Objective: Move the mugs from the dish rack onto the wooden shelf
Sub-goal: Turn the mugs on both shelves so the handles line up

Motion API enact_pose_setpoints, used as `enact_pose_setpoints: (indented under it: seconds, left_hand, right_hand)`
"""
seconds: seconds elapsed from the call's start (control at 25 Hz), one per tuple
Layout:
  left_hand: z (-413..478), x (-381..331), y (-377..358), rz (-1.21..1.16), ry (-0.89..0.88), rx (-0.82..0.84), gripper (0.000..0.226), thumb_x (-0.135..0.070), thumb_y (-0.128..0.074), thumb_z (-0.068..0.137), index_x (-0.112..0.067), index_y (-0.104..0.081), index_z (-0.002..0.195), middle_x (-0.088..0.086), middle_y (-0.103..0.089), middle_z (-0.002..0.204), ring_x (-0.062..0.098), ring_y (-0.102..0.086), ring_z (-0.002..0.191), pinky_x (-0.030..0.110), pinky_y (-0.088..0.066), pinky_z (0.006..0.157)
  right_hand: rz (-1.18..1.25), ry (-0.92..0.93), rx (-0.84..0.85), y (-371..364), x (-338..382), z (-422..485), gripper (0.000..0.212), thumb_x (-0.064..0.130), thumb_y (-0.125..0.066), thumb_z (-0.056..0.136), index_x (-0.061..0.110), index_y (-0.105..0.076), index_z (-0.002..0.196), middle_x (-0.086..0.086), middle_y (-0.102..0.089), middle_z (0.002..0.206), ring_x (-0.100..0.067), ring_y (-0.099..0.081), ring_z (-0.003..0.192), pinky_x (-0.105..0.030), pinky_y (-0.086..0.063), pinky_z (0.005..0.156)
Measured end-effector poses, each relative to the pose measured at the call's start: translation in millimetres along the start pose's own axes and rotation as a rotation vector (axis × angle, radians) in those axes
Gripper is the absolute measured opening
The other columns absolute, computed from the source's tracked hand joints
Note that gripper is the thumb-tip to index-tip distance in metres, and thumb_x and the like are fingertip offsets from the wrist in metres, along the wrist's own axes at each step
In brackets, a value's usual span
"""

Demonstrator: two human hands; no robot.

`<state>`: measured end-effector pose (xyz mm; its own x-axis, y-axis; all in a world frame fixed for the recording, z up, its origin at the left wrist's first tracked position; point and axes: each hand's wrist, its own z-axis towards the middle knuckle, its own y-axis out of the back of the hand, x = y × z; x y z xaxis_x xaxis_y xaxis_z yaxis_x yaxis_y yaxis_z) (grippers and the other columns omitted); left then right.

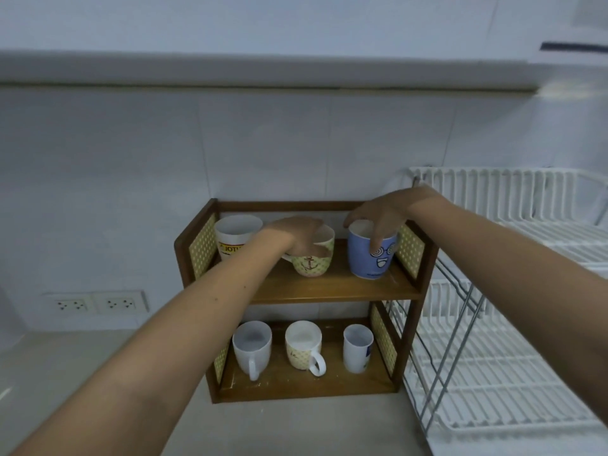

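Presently, top tier of wooden shelf (332, 286): left hand (297, 233) clamped on anchor mug (312, 258), right hand (378, 213) clamped over upright blue mug (371, 255), each mug directly beneath its fingers.

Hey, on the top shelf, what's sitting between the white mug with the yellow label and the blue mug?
The anchor mug, gripped by the left hand; the head view shows it.
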<state>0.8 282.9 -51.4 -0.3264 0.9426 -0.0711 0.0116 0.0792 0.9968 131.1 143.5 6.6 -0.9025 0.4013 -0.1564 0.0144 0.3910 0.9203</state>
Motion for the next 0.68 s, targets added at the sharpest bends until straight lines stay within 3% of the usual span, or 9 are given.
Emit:
enact_pose_setpoints:
  seconds: [0.12, 0.2, 0.28, 0.36, 0.48, 0.56, 0.68]
  left_hand:
    - [2.7, 2.8, -2.7, 0.044, 0.043, -0.022, 0.089, -0.062, -0.056, 0.080, -0.021, -0.021, 0.149, 0.008, -0.029, 0.156, 0.030, -0.035, 0.137, 0.042, -0.035, 0.108]
    - [2.7, 3.5, -3.6, 0.081, 0.063, -0.034, 0.088, -0.065, -0.055, 0.078, -0.020, -0.025, 0.148, 0.009, -0.034, 0.153, 0.031, -0.040, 0.133, 0.043, -0.040, 0.104]
    - [2.0, 3.9, -4.2, 0.085, 0.064, -0.057, 0.088, -0.066, -0.055, 0.078, -0.020, -0.026, 0.148, 0.009, -0.035, 0.152, 0.031, -0.041, 0.133, 0.043, -0.040, 0.104]
    - [1.8, 4.0, -3.7, 0.072, 0.053, -0.060, 0.089, -0.066, -0.055, 0.078, -0.019, -0.025, 0.148, 0.009, -0.035, 0.153, 0.031, -0.039, 0.133, 0.043, -0.038, 0.105]
    - [-0.8, 5.8, -1.2, 0.008, 0.028, -0.004, 0.086, -0.065, -0.053, 0.080, -0.019, -0.025, 0.148, 0.010, -0.037, 0.151, 0.031, -0.041, 0.132, 0.041, -0.039, 0.104]
    - [-2.3, 10.4, 4.7, -0.064, 0.014, 0.051, 0.082, -0.064, -0.049, 0.084, -0.019, -0.024, 0.148, 0.009, -0.037, 0.151, 0.029, -0.041, 0.132, 0.040, -0.038, 0.103]
    - [-2.5, 15.5, 12.8, -0.046, 0.004, 0.093, 0.078, -0.060, -0.047, 0.087, -0.017, -0.025, 0.148, 0.008, -0.034, 0.153, 0.028, -0.036, 0.136, 0.041, -0.034, 0.108]
  right_hand:
    - [0.044, 0.134, 0.039, -1.9, 1.7, -6.4, 0.082, -0.004, -0.076, 0.066, 0.025, -0.041, 0.134, -0.005, -0.040, 0.139, -0.032, -0.044, 0.126, -0.054, -0.047, 0.097]
    - [0.104, 0.132, 0.022, -1.4, -1.4, -12.0, 0.076, -0.008, -0.068, 0.069, 0.023, -0.040, 0.133, -0.008, -0.039, 0.136, -0.035, -0.043, 0.124, -0.057, -0.046, 0.097]
    - [0.171, -0.010, -0.077, 1.6, -5.2, -16.5, 0.069, 0.022, -0.068, 0.082, 0.027, -0.030, 0.140, -0.009, -0.038, 0.136, -0.033, -0.044, 0.121, -0.048, -0.046, 0.097]
    - [0.044, -0.226, -0.147, -1.0, -0.6, -18.8, 0.077, 0.064, -0.050, 0.084, 0.025, -0.024, 0.145, -0.013, -0.043, 0.141, -0.034, -0.046, 0.123, -0.039, -0.042, 0.095]
    - [-0.225, -0.368, -0.123, -18.3, 9.5, -10.1, 0.095, 0.088, -0.039, 0.067, 0.018, -0.049, 0.131, -0.007, -0.059, 0.123, -0.028, -0.055, 0.111, -0.036, -0.041, 0.083]
    - [-0.093, -0.287, -0.097, -17.2, 7.3, -7.4, 0.088, 0.079, -0.052, 0.070, 0.017, -0.049, 0.133, -0.007, -0.058, 0.127, -0.027, -0.054, 0.112, -0.033, -0.043, 0.084]
    - [0.078, -0.173, 0.017, -4.0, 2.3, -11.1, 0.091, 0.045, -0.074, 0.075, 0.020, -0.026, 0.147, -0.008, -0.038, 0.149, -0.030, -0.043, 0.128, -0.034, -0.043, 0.090]
